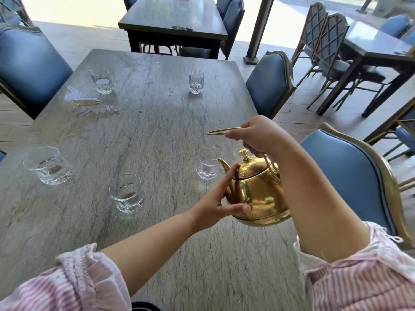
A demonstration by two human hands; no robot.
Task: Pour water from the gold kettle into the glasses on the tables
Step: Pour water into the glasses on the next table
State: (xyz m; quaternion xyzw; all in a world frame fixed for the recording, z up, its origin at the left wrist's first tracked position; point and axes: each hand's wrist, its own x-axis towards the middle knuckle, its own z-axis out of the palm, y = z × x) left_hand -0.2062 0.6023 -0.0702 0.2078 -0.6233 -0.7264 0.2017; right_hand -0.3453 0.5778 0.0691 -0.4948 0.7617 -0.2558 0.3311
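Observation:
The gold kettle (258,191) hangs above the grey stone table (146,131) at its near right, tilted with its spout toward a clear glass (207,163). My right hand (258,135) grips the kettle's wire handle from above. My left hand (215,205) touches the kettle's left side, fingers straight on the body and thumb under it. Several more clear glasses stand on the table: one at the near middle (126,193), one at the left edge (48,164), one at the far left (102,80) and one at the far right (196,81).
Spilled water (85,102) lies on the table near the far left glass. Blue padded chairs (350,176) stand along both sides. A dark table (175,25) is behind, another table with chairs (379,46) at the right.

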